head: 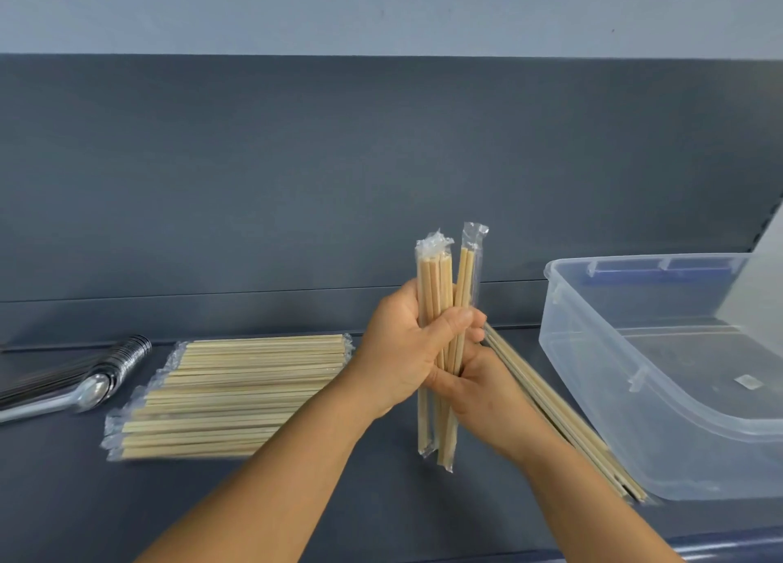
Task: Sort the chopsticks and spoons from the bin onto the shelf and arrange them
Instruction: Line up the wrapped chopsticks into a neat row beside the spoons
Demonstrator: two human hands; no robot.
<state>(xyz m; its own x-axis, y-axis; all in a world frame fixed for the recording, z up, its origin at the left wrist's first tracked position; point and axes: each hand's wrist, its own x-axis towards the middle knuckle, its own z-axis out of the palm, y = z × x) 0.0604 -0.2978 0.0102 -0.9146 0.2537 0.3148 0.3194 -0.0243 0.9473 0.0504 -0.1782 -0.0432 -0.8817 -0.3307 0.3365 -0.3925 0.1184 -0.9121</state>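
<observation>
Both hands, left hand (400, 350) and right hand (478, 386), clutch an upright bundle of wrapped chopsticks (440, 350) above the shelf (339, 499). Stacked chopsticks (229, 397) and spoons (72, 376) lie left; loose chopsticks (567, 422) and the clear bin (661, 376) sit right.

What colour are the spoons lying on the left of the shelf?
Shiny silver, with dark reflections, seen in the head view: the spoons lie stacked.

bare shelf (381, 499) in front, chopstick stack (237, 393) left, bin (661, 393) blocking right

Soft even light, faint shadows; spoons (84, 378) blurred, edges curved by wide-angle.
</observation>
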